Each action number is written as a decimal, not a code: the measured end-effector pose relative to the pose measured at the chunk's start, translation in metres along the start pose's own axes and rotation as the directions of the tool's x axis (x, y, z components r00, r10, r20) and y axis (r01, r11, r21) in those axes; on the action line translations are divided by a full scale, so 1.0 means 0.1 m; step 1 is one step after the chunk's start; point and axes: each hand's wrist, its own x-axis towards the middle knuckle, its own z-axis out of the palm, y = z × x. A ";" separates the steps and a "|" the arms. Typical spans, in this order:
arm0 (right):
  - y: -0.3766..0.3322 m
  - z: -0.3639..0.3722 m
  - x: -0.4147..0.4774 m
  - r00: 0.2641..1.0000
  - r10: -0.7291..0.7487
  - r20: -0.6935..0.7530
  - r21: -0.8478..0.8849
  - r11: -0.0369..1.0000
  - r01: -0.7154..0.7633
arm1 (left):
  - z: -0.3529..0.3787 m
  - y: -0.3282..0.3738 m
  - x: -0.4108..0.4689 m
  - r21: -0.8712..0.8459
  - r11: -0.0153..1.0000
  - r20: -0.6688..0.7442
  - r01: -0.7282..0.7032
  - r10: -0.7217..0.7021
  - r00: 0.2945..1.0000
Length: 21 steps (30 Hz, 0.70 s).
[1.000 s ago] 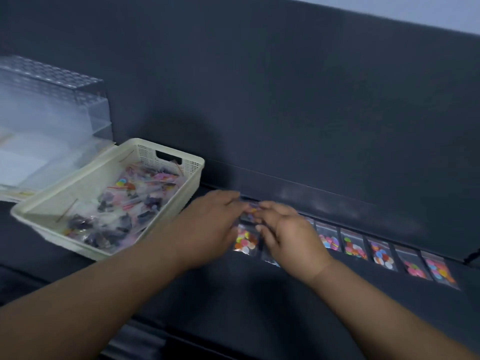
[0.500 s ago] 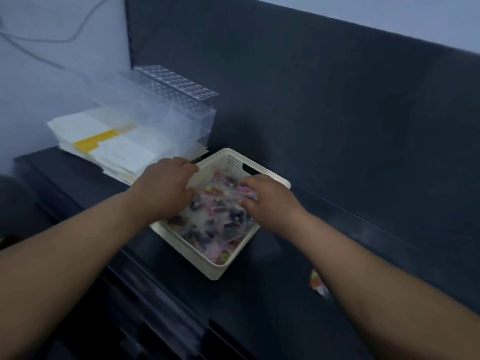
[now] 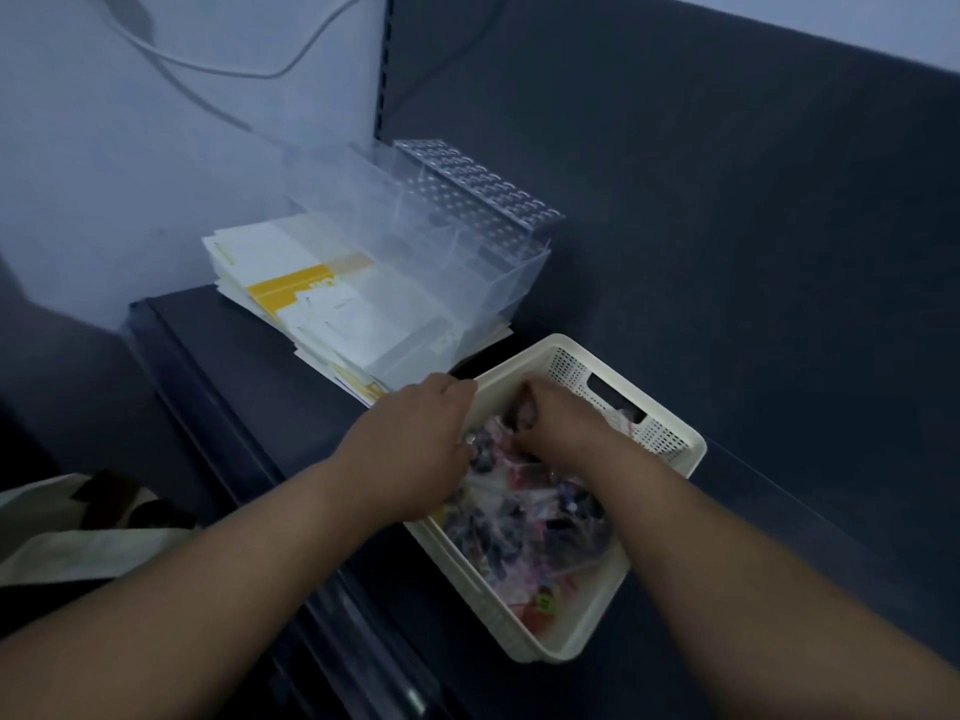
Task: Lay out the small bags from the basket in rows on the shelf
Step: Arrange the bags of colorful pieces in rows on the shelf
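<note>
A cream plastic basket (image 3: 670,433) stands on the dark shelf (image 3: 249,387) and is full of small clear bags (image 3: 540,537) with colourful and dark contents. My left hand (image 3: 410,449) reaches over the basket's left rim. Its fingertips are down among the bags and hidden. My right hand (image 3: 566,428) is inside the far end of the basket, fingers curled, pinching a small dark bag (image 3: 522,412) at its tips. The rows of laid-out bags are out of view.
A clear acrylic organiser (image 3: 467,252) sits on a stack of white and yellow papers (image 3: 311,298) just left of the basket. A white cable (image 3: 208,70) hangs on the wall. The dark back panel (image 3: 727,252) rises behind. Pale cloth (image 3: 78,548) lies at lower left.
The view has swung left from the row of bags on the shelf to the basket. Both hands have left the row and gone into the basket; the right now pinches a bag.
</note>
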 end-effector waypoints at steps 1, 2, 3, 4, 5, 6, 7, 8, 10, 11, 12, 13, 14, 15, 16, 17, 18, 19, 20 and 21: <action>0.02 0.00 0.03 1.000 0.001 0.013 -0.006 1.000 -0.001 | 0.00 0.00 0.01 -0.002 1.000 0.001 -0.003 0.003 1.000; 0.03 -0.01 0.05 1.000 -0.002 0.023 -0.009 1.000 0.002 | 0.00 -0.01 0.01 -0.004 1.000 0.002 -0.006 0.006 1.000; 0.04 -0.02 0.06 1.000 -0.013 0.024 0.004 1.000 0.013 | 0.00 -0.01 0.01 -0.007 1.000 0.003 -0.007 0.007 1.000; 0.04 -0.03 0.06 0.999 -0.028 0.019 0.040 0.999 0.027 | 0.01 -0.01 0.02 -0.009 1.000 0.002 -0.007 0.007 1.000; 0.04 -0.04 0.05 0.999 -0.045 0.007 0.089 0.995 0.044 | 0.01 -0.01 0.02 -0.011 1.000 -0.001 -0.005 0.005 1.000; 0.04 -0.05 0.04 0.998 -0.054 -0.010 0.148 0.987 0.055 | 0.01 -0.02 0.02 -0.015 1.000 -0.002 -0.003 0.003 1.000; 0.03 -0.07 0.01 0.999 -0.044 -0.025 0.233 0.971 0.049 | 0.01 -0.02 0.03 -0.026 1.000 -0.003 0.000 0.000 1.000; 0.02 -0.09 -0.03 1.000 -0.016 -0.022 0.354 0.935 0.023 | 0.01 -0.01 0.03 -0.040 0.999 -0.003 0.005 -0.005 1.000; 0.02 -0.14 -0.12 0.998 0.049 0.031 0.628 0.776 -0.057 | 0.01 0.00 0.05 -0.063 0.998 -0.015 0.022 -0.023 1.000; 0.03 -0.17 -0.15 0.996 0.064 0.055 0.725 0.684 -0.084 | 0.00 0.00 0.05 -0.068 0.997 -0.033 0.028 -0.030 0.999; 0.04 -0.20 -0.20 0.995 0.070 0.069 0.784 0.612 -0.097 | 0.00 0.01 0.07 -0.073 0.997 -0.060 0.029 -0.034 0.998; 0.04 -0.24 -0.25 0.995 0.063 0.081 0.832 0.545 -0.102 | -0.01 0.03 0.08 -0.083 0.996 -0.091 0.026 -0.034 0.995; 0.05 -0.28 -0.29 0.994 0.049 0.096 0.870 0.481 -0.107 | -0.02 0.06 0.09 -0.103 0.995 -0.123 0.020 -0.033 0.992; 0.05 -0.32 -0.34 0.993 0.041 0.107 0.902 0.416 -0.115 | -0.03 0.09 0.11 -0.131 0.991 -0.150 0.012 -0.032 0.988; 0.06 -0.35 -0.38 0.992 0.044 0.114 0.925 0.360 -0.122 | -0.05 0.13 0.12 -0.164 0.986 -0.169 0.003 -0.031 0.985; 0.08 -0.37 -0.40 0.992 0.055 0.118 0.939 0.318 -0.129 | -0.06 0.18 0.13 -0.199 0.980 -0.178 -0.002 -0.034 0.983; 0.11 -0.38 -0.42 0.990 0.080 0.112 0.943 0.307 -0.131 | -0.07 0.22 0.14 -0.234 0.972 -0.179 -0.004 -0.039 0.983; 0.15 -0.38 -0.43 0.988 0.119 0.093 0.935 0.331 -0.128 | -0.07 0.27 0.16 -0.276 0.961 -0.167 -0.005 -0.043 0.985; 0.18 -0.38 -0.44 0.985 0.158 0.073 0.924 0.360 -0.126 | -0.06 0.31 0.17 -0.319 0.948 -0.146 -0.003 -0.046 0.988; 0.21 -0.40 -0.46 0.981 0.185 0.057 0.917 0.378 -0.124 | -0.05 0.34 0.20 -0.357 0.934 -0.112 0.009 -0.053 0.992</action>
